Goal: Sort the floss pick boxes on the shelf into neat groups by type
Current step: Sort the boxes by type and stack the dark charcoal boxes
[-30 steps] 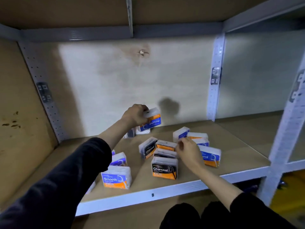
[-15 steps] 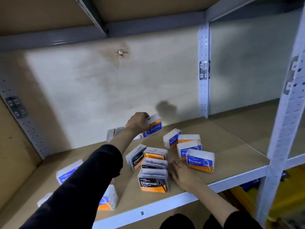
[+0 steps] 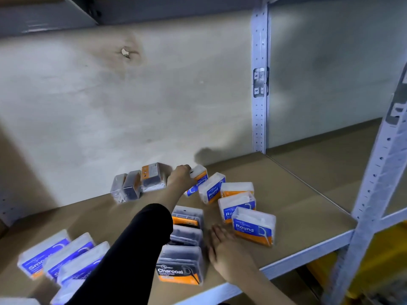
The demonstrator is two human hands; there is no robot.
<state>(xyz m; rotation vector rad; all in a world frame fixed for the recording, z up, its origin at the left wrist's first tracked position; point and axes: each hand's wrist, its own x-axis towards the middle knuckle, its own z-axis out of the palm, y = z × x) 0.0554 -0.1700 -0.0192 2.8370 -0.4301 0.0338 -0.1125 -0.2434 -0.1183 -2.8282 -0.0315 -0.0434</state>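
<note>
My left hand (image 3: 180,177) grips a Round box (image 3: 200,177) at the back of the shelf (image 3: 297,205), beside the other Round boxes (image 3: 212,188). My right hand (image 3: 223,249) lies flat, fingers straight, next to the Charcoal box (image 3: 179,264).

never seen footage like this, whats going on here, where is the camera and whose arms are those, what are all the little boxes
No machine here: a person sorts by hand. The picture comes from a camera worn on their head, looking forward and down, so both arms are their own. On the wooden shelf lie small floss pick boxes: Round boxes on the right, dark Charcoal boxes in a middle row, blue Smooth boxes at the left, and a few dark boxes by the back wall, too blurred to read. The left hand grips one Round box at the back. The right hand rests flat on the shelf, holding nothing.
</note>
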